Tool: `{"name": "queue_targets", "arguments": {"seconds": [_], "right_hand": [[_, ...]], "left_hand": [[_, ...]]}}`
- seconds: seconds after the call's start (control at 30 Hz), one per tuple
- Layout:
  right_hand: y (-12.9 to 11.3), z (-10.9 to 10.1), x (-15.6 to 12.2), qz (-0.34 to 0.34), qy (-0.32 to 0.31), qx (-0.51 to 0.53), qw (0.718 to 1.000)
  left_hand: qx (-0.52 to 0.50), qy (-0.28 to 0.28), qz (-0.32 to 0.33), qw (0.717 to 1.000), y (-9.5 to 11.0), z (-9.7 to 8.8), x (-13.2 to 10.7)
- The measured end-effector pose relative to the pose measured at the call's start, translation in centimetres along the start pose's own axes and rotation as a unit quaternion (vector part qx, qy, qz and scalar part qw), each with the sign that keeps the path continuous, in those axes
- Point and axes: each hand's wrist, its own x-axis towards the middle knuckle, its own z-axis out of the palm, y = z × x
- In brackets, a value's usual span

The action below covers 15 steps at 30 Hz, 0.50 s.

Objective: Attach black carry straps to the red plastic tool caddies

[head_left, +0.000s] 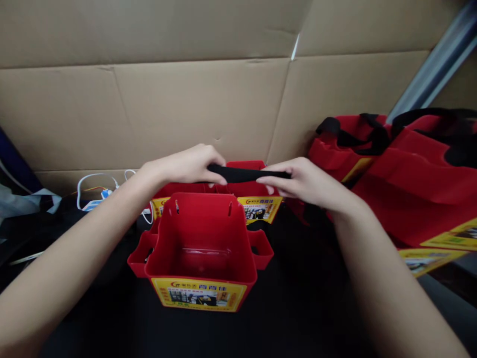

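Observation:
A black strap (238,174) is stretched level between my two hands, above the back edge of a red plastic bucket. My left hand (199,164) pinches its left end between thumb and fingers. On the other end, my right hand (292,180) is closed the same way. The red bucket (201,233) stands upright on a black surface, its inside facing me. It has two slots in its tall back wall, a small pocket on each side and a yellow printed label (199,295) on the front. More red buckets (257,191) show behind it, partly hidden by my hands.
Red buckets with black straps (413,169) are piled at the right. At the left lie a power strip (93,203) with white cables and some clear plastic wrap (26,204). A cardboard wall (194,109) closes off the back, with a metal post (428,64) at the right.

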Motion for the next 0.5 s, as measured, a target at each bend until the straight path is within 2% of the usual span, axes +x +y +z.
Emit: {"name": "queue_targets", "arguments": {"seconds": [0.07,0.13,0.27,0.37,0.43,0.5], "right_hand": [[1.1,-0.9,-0.4,0.034,-0.022,-0.025,0.999],[1.0,-0.8,-0.4,0.026,-0.034,-0.050,0.998],[-1.8,2.0,0.6,-0.063,0.020,-0.010,0.998],[-3.1,3.8,1.3,-0.109,0.033,0.040,0.993],[-2.7,4.0,1.4,-0.122,0.037,0.051,0.991],[-1.4,3.7,1.3,-0.106,-0.001,0.069,0.992]], "left_hand": [[-0.010,-0.016,-0.035,0.999,-1.0,-0.1,-0.9],[-0.004,-0.009,-0.037,0.999,-1.1,0.4,-0.9],[0.018,0.008,0.024,1.000,1.2,2.4,1.2],[0.007,0.038,0.029,0.999,2.5,3.2,2.0],[-0.005,0.062,0.007,0.998,2.4,3.2,1.3],[-0.022,0.071,-0.028,0.997,1.7,3.1,-0.1]]}}
